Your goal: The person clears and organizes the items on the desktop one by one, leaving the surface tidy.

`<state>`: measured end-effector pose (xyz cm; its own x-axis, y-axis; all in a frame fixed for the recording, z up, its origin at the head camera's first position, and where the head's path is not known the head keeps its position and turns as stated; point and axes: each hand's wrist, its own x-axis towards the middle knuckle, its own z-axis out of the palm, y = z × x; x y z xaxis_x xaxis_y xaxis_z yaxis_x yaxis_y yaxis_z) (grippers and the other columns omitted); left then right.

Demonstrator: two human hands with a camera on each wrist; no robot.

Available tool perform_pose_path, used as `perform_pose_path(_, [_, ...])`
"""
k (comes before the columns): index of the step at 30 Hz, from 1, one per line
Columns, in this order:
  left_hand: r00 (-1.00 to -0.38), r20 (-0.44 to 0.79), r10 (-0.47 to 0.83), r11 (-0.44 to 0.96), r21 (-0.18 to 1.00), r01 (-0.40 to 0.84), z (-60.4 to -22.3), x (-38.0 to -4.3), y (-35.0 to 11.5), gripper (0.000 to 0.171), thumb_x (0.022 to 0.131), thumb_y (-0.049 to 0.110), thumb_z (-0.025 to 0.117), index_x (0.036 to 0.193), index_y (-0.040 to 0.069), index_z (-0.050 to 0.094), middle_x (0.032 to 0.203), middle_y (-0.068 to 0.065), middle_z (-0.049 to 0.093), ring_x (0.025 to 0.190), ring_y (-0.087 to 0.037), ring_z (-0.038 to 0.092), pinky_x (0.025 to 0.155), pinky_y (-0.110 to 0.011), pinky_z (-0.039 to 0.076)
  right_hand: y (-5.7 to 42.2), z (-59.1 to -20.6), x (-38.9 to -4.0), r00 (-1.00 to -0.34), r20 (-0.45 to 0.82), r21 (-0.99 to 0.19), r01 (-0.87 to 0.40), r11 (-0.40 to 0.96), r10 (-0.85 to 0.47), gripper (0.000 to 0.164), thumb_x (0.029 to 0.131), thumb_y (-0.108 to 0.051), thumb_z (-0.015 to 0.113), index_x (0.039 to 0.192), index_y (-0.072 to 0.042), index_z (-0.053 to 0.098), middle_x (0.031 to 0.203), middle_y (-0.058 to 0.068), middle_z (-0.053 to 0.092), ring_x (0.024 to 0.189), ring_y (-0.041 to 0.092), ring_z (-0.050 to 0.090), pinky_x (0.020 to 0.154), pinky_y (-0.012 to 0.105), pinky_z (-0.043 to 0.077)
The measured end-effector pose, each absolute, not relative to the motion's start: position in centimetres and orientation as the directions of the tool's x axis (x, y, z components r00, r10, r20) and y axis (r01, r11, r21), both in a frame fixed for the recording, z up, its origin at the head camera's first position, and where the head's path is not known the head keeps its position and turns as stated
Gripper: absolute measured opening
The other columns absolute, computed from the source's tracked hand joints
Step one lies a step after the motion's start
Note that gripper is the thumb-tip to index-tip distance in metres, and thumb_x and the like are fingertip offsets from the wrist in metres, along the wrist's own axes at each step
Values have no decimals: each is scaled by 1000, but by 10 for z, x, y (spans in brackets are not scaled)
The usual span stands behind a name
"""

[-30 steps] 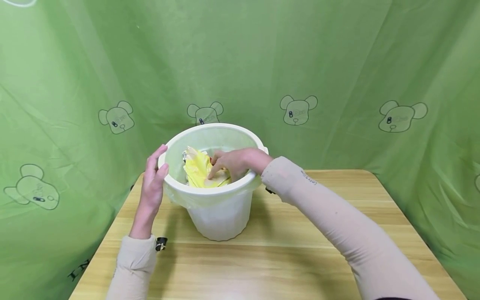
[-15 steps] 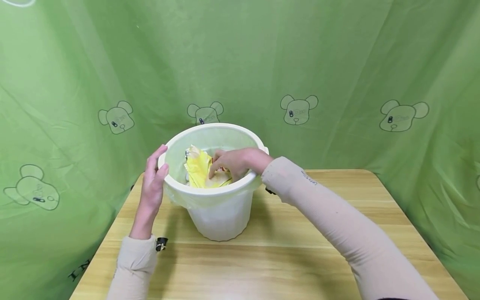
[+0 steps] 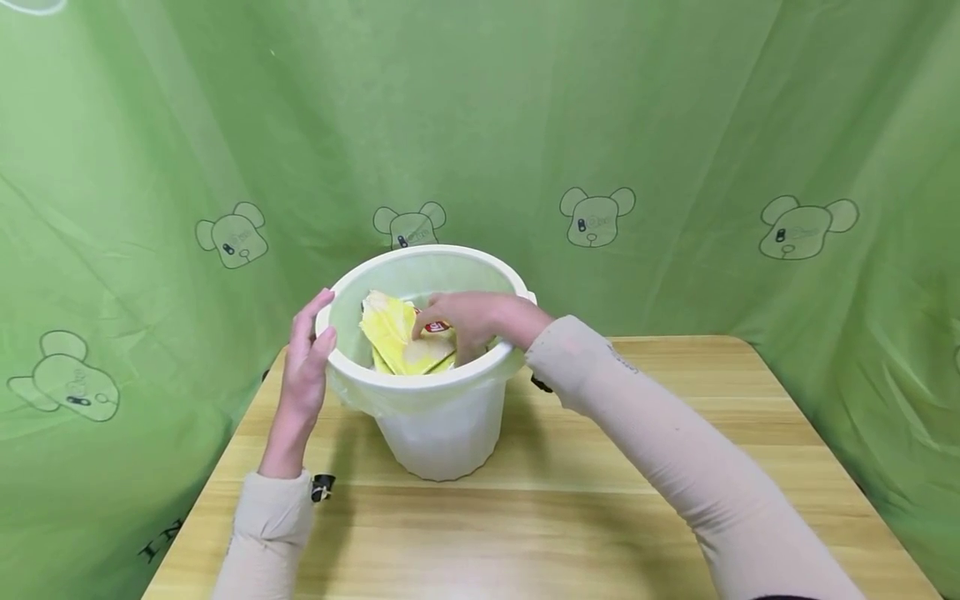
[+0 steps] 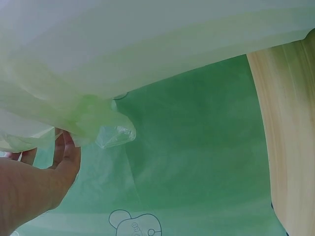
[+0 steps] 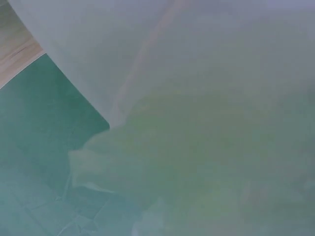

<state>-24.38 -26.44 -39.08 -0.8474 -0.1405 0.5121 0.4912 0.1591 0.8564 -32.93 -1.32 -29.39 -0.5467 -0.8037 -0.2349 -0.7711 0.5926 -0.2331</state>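
A white trash can (image 3: pixel 441 433) stands on the table, with a thin translucent liner (image 3: pixel 367 393) folded over its rim. My left hand (image 3: pixel 306 367) grips the rim on the left side, the thumb at the near edge and the fingers along the outside. In the left wrist view the fingers (image 4: pixel 69 150) curl up against the liner. My right hand (image 3: pixel 468 321) reaches over the right rim into the can. Its fingers bend around a crumpled yellow wrapper (image 3: pixel 390 329) with a small red label; the thumb side is partly hidden. Bin wall and liner cover the right wrist view.
The can rests on a wooden table (image 3: pixel 600 483) with rounded far corners. A green curtain (image 3: pixel 487 125) printed with bear heads hangs behind and at both sides.
The yellow wrapper inside the can has shifted slightly left and spread flatter, and more of its red label shows. My right fingers have moved a little left; my left hand stays at the rim.
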Motion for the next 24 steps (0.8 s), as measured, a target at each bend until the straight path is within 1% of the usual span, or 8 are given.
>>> perform_pose_path(4, [-845, 515, -145, 168, 855, 492, -390, -244, -264, 60, 98, 24, 49, 156, 11, 43, 166, -3, 31, 151, -23, 30, 124, -41, 36, -12, -292, -328, -574, -197, -238, -759, 607, -795, 79, 73, -15, 94, 143, -27, 61, 139, 5, 53, 124, 22, 54, 109, 40, 49])
perform_pose_path(7, [-846, 512, -147, 169, 856, 488, -390, -244, -265, 60, 98, 24, 48, 156, 10, 43, 166, -3, 31, 151, -23, 30, 124, -42, 36, -10, -291, -328, -570, -179, -241, -765, 597, -802, 76, 75, -16, 93, 143, -25, 61, 139, 5, 54, 125, 22, 54, 110, 40, 48])
perform_pose_path(13, [-848, 508, -153, 170, 859, 484, -392, -245, -264, 59, 98, 24, 49, 155, 11, 45, 165, -2, 32, 151, -23, 31, 125, -48, 34, -3, -286, -326, -563, -161, -284, -760, 584, -811, 74, 77, -17, 91, 144, -23, 60, 143, 5, 55, 131, 25, 55, 111, 42, 48])
perform_pose_path(17, [-842, 514, -161, 182, 854, 487, -392, -245, -264, 58, 98, 24, 49, 154, 11, 46, 165, -2, 33, 151, -21, 30, 125, -46, 33, 1, -280, -325, -560, -140, -312, -757, 574, -816, 73, 80, -20, 89, 146, -24, 59, 148, 3, 53, 130, 25, 56, 111, 41, 49])
perform_pose_path(20, [-842, 515, -160, 187, 853, 486, -392, -245, -264, 58, 98, 25, 49, 155, 12, 46, 165, -2, 33, 151, -21, 30, 125, -44, 34, 3, -278, -324, -560, -109, -322, -762, 562, -821, 78, 83, -28, 88, 152, -26, 52, 154, 3, 49, 133, 25, 54, 114, 43, 46])
perform_pose_path(24, [-845, 510, -161, 186, 857, 481, -392, -245, -264, 58, 98, 25, 49, 155, 12, 46, 165, -2, 33, 151, -21, 30, 124, -44, 34, 0, -280, -321, -531, -122, -337, -772, 539, -838, 84, 87, -45, 82, 159, -31, 42, 165, 5, 35, 146, 27, 42, 123, 49, 35])
